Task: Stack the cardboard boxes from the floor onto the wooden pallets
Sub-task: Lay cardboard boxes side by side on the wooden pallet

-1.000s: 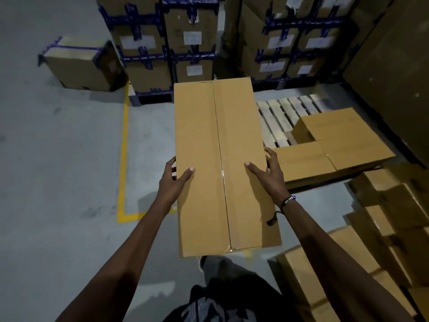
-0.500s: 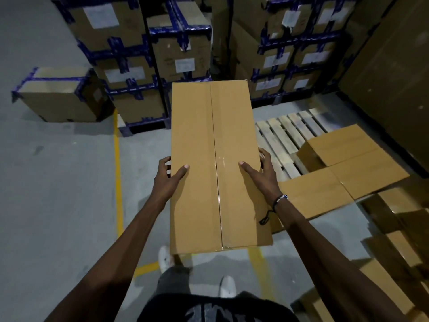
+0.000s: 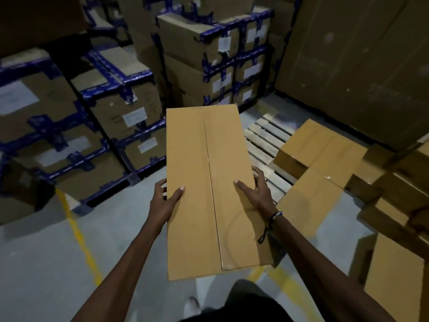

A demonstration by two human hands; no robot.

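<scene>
**Box in the air, carry to the pallet: place it flush**

Left hand (image 3: 165, 201) grips the left long edge of the carried box (image 3: 209, 189), thumb on top, fingers wrapped round the side. Right hand (image 3: 256, 194) does the same on the right edge. So both hands are clamped on one box, apart by the box's width and set at about mid-length. The box is off the floor, long axis pointing away from the body, taped seam up.

Wooden pallet (image 3: 264, 138) sits ahead and to the right of the right hand, with bare slats showing just past the box's right edge. Placed boxes (image 3: 322, 156) already cover the pallet's right part, and one is near the right wrist. More loose boxes (image 3: 399, 205) lie further right, on the floor as far as I can tell. Blue-taped stacks (image 3: 116, 108) stand ahead and left of the left hand.

My read of the step: transport, then set down.
- Swing right, over the bare slats.
- Land the far end first, then lower the near end.
- Butt the long side against the placed boxes, leaving no gap.
- Fingers are on the side faces, so slide them out before closing the last gap: pinch risk on the right hand.
- The yellow floor line (image 3: 79, 235) and the pallet edge are underfoot, so watch your footing.
</scene>
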